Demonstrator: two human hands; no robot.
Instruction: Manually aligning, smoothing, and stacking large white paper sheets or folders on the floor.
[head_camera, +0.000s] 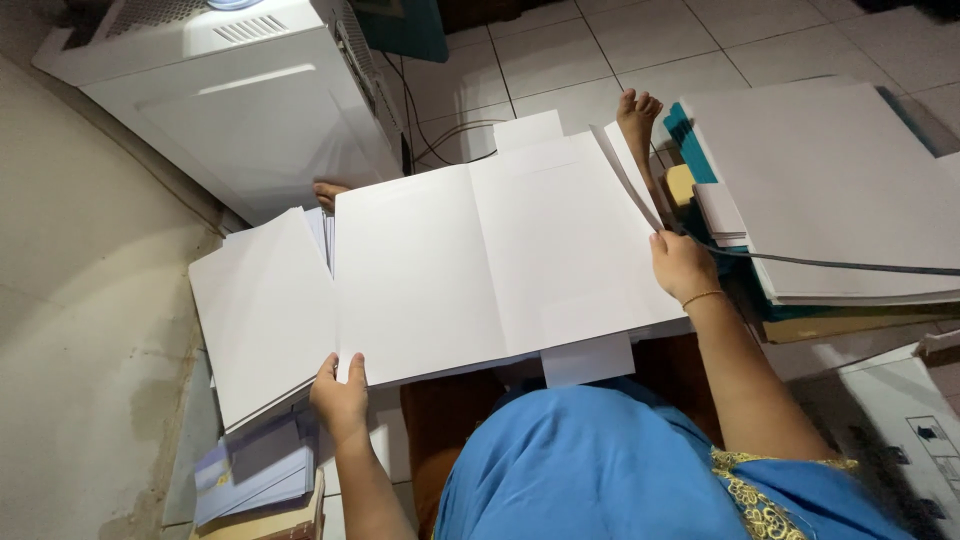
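White card sheet, creased into panels, lies flat across the lap, the left hand pinching its near edge. The right hand grips the half-raised side flap; the other panels appear unfolded.

A white cardboard box with small dark printed symbols sits just right of the right hand's forearm.
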